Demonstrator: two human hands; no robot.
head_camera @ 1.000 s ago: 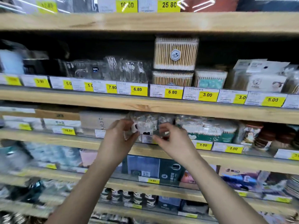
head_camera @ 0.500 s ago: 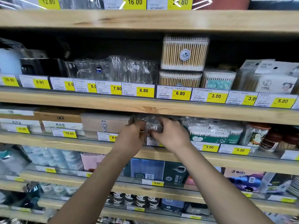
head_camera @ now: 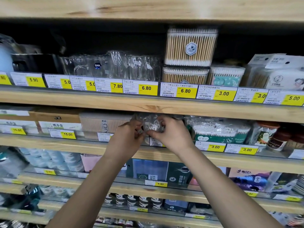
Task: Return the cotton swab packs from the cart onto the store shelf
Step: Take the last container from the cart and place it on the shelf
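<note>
Both raised, our left hand (head_camera: 126, 137) and right hand (head_camera: 171, 134) pinch a clear swab pack (head_camera: 152, 126) (crinkly plastic) between the ribbed box (head_camera: 102, 124) and the green packs (head_camera: 218, 133).

Bright, even light; shelf recesses dark; edges blurred, bowed.

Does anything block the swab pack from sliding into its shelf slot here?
Nothing visible does. The left hand and right hand hold the swab pack in the gap between the beige box and the green swab bag; the space behind it is hidden.
</note>
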